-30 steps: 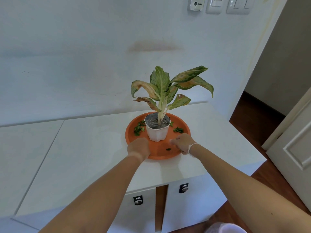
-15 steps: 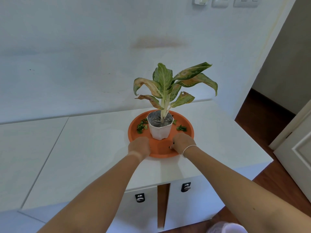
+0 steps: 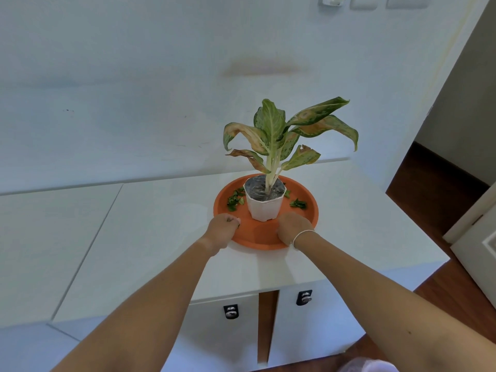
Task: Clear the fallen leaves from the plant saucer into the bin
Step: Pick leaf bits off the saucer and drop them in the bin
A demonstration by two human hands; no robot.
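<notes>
A glossy white desk (image 3: 150,224) stands against a pale blue-white wall; dark wood floor (image 3: 440,183) and a white panelled door (image 3: 480,245) lie to the right. Nearest the camera, at the bottom right edge, a pale rounded object (image 3: 370,365) is only partly in view and cannot be identified. Below the desk's front edge, two white cabinet fronts each carry a small black-and-silver lock (image 3: 230,311), with a brown wooden strip (image 3: 267,326) between them.

Both bare forearms reach forward to the round orange plastic saucer (image 3: 257,237) near the desk's right end. The left hand (image 3: 221,228) rests at the saucer's near-left rim, fingers curled in; a green scrap shows at the fingertips, but whether it is gripped cannot be told. The right hand (image 3: 292,228), with a thin white band at the wrist, rests curled on the near-right part of the saucer beside the pot; what it holds, if anything, is hidden.

The white faceted plastic pot (image 3: 264,205) stands upright at the saucer's centre, its plant (image 3: 279,135) rising vertically with green leaves browned at the tips drooping outward. Green leaf fragments (image 3: 234,200) lie on the saucer left of the pot, and a smaller green cluster (image 3: 298,204) lies right of it.

White wall switches (image 3: 365,1) sit at the top edge. No writing is legible.
</notes>
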